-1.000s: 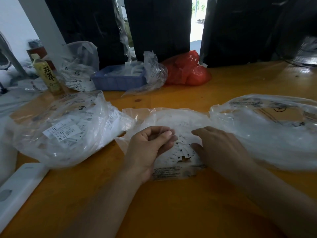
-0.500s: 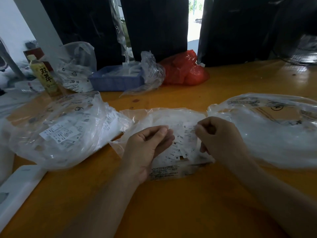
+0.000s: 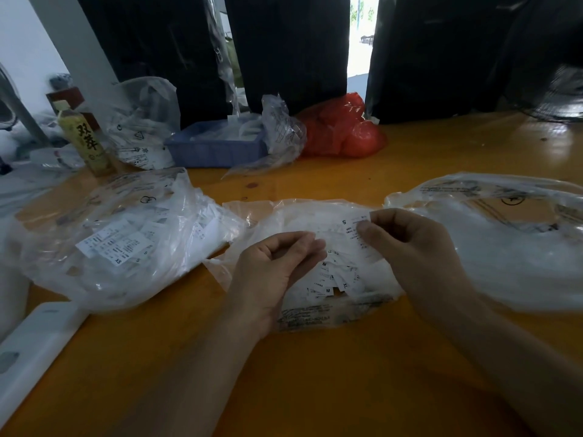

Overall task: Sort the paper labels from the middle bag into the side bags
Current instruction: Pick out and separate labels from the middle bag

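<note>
The middle bag [image 3: 303, 315], clear plastic, lies flat on the orange table with a pile of small white paper labels [image 3: 334, 280] on it. My right hand [image 3: 410, 247] pinches one white label marked S [image 3: 348, 227] between thumb and fingers, lifted above the pile. My left hand [image 3: 276, 266] rests beside the pile, palm up with fingers loosely curled, holding nothing that I can see. The left bag [image 3: 120, 238] is full of printed labels. The right bag [image 3: 508, 244] lies open and looks mostly white inside.
At the back stand a blue tray [image 3: 217, 146], a red plastic bag [image 3: 340, 127], more clear bags [image 3: 142, 121] and a yellow-labelled bottle [image 3: 85, 140]. A white flat device [image 3: 28, 351] lies at the table's left front edge. Dark curtains hang behind.
My right hand went from lying flat on the label pile to pinching one label and lifting it up. My left hand stayed almost still beside the pile.
</note>
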